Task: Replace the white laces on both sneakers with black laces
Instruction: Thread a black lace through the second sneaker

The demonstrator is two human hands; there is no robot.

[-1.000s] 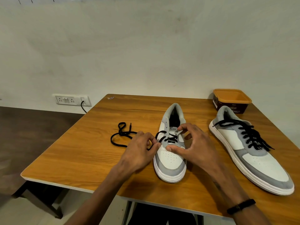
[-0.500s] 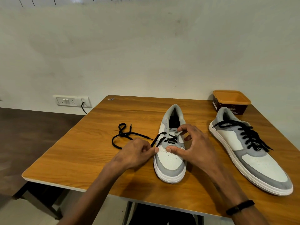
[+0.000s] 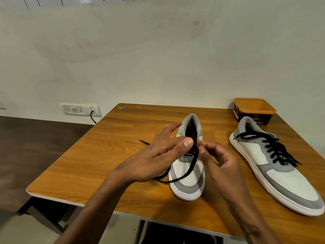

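A grey and white sneaker [image 3: 189, 180] stands toe toward me in the middle of the wooden table [image 3: 105, 155]. A black lace [image 3: 190, 167] rises from its eyelets and loops down over the toe. My left hand [image 3: 158, 155] is raised above the shoe and pinches the lace between thumb and fingers, with its other fingers spread. My right hand [image 3: 219, 161] sits just right of it, fingers curled near the same lace; whether it holds the lace is unclear. A second sneaker [image 3: 274, 166], threaded with black laces, lies at the right.
An orange-rimmed brown tub [image 3: 254, 110] stands at the table's back right corner behind the second sneaker. The lace's loose tip [image 3: 143, 142] lies on the wood left of my hands. A wall socket with a plugged cable [image 3: 80, 109] is at the left.
My left hand has lifted from the table and pulled the black lace up and rightward over the shoe. The loose coil of lace at the left has been drawn in. My right hand rose too.
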